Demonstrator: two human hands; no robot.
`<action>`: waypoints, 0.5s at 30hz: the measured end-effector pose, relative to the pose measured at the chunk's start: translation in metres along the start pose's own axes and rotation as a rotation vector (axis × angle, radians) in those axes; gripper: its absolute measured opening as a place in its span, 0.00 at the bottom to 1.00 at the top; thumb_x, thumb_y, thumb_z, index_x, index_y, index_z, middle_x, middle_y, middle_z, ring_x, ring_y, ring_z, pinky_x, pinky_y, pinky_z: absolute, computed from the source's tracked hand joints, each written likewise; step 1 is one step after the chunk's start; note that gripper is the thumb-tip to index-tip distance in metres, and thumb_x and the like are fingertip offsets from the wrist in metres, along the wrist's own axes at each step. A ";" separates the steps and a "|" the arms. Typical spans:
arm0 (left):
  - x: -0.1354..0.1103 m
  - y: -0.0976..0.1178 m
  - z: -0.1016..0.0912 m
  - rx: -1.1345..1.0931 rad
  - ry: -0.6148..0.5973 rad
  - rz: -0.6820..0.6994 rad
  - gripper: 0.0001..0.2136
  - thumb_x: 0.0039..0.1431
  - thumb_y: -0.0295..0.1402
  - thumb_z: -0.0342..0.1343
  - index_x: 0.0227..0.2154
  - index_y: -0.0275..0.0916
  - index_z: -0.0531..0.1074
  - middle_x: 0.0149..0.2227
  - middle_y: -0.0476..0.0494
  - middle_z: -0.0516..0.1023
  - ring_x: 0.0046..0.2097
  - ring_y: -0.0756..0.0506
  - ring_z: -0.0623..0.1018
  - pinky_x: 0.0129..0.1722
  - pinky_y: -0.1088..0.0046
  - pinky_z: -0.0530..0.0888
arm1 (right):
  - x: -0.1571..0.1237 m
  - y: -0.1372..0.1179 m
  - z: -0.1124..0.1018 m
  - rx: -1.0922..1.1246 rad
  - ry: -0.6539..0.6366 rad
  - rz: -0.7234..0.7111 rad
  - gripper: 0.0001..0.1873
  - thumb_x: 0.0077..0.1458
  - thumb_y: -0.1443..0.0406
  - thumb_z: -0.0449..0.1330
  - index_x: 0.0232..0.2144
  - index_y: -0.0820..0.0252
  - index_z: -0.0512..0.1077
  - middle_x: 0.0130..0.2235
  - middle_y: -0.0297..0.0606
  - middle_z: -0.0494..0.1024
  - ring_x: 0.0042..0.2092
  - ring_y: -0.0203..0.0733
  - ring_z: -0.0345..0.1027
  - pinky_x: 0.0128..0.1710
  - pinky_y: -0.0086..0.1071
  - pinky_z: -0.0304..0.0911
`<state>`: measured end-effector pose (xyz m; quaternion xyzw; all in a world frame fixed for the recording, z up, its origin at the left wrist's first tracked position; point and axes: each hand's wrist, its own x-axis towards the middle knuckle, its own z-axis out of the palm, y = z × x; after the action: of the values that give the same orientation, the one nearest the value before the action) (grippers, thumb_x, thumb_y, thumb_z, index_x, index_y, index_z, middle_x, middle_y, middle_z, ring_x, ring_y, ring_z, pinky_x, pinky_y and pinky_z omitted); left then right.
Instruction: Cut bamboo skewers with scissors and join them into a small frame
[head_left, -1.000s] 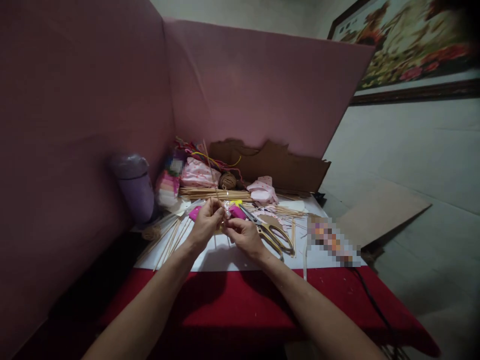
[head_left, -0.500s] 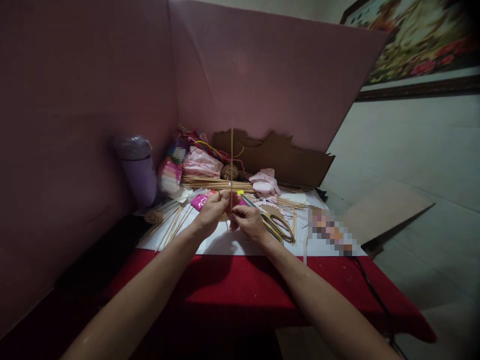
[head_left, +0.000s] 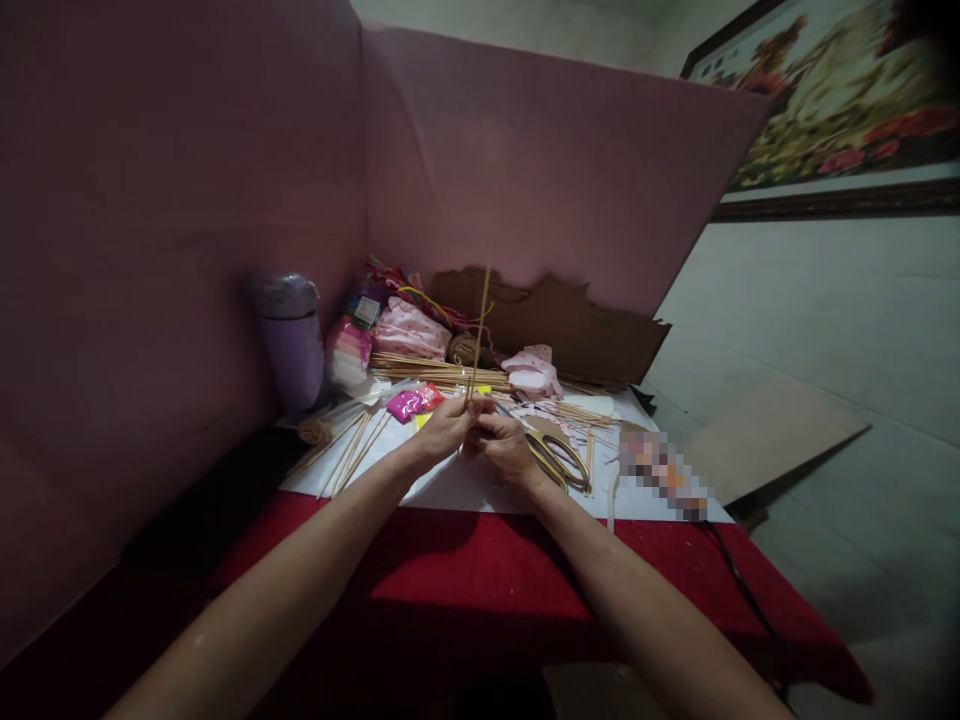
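My left hand (head_left: 444, 432) and my right hand (head_left: 504, 447) meet over a white sheet (head_left: 465, 485), fingers pinched together. Between them stands a thin wooden stick (head_left: 478, 335), nearly upright and leaning slightly right at its top. Both hands pinch its lower end; whatever small thing sits at that end is hidden by the fingers. Gold-handled scissors (head_left: 556, 458) lie just right of my right hand. A pink packet (head_left: 415, 402) lies just behind my left hand.
A purple cup (head_left: 294, 340) stands at the left by the pink board wall (head_left: 187, 250). A bundle of sticks (head_left: 435, 372), a twine ball (head_left: 463, 349), pink fabric (head_left: 531, 372) and brown cardboard (head_left: 570, 325) lie behind. Loose sticks (head_left: 345, 452) fan out left. Red cloth (head_left: 480, 570) covers the table front.
The stick swung from leaning left to nearly upright, then tipped slightly right. Both hands stayed pinched on it and shifted a little to the right as the head moved.
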<state>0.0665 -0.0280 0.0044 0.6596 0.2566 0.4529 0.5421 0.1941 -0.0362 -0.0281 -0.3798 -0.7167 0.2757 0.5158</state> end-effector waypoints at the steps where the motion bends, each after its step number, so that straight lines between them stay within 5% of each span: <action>1: 0.000 -0.001 0.000 0.013 -0.004 0.001 0.30 0.43 0.57 0.53 0.33 0.30 0.75 0.24 0.44 0.73 0.22 0.51 0.70 0.19 0.78 0.65 | 0.000 0.000 0.000 0.008 0.001 0.006 0.11 0.48 0.62 0.58 0.18 0.61 0.71 0.19 0.32 0.70 0.22 0.34 0.64 0.24 0.26 0.61; 8: -0.001 -0.010 -0.009 -0.104 -0.069 -0.071 0.32 0.49 0.55 0.51 0.45 0.30 0.71 0.26 0.42 0.73 0.20 0.52 0.69 0.18 0.76 0.65 | 0.000 0.003 0.006 -0.041 -0.029 0.053 0.06 0.48 0.64 0.57 0.22 0.59 0.69 0.19 0.31 0.71 0.22 0.35 0.65 0.25 0.27 0.61; 15: 0.002 -0.007 -0.006 0.002 0.019 -0.015 0.28 0.47 0.54 0.54 0.36 0.30 0.76 0.32 0.38 0.76 0.37 0.44 0.74 0.34 0.72 0.69 | -0.001 0.009 0.010 -0.082 -0.028 0.022 0.04 0.46 0.66 0.56 0.21 0.60 0.68 0.19 0.30 0.69 0.22 0.34 0.61 0.24 0.27 0.58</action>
<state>0.0635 -0.0214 -0.0011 0.6538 0.2670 0.4548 0.5425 0.1875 -0.0324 -0.0390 -0.4044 -0.7304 0.2570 0.4866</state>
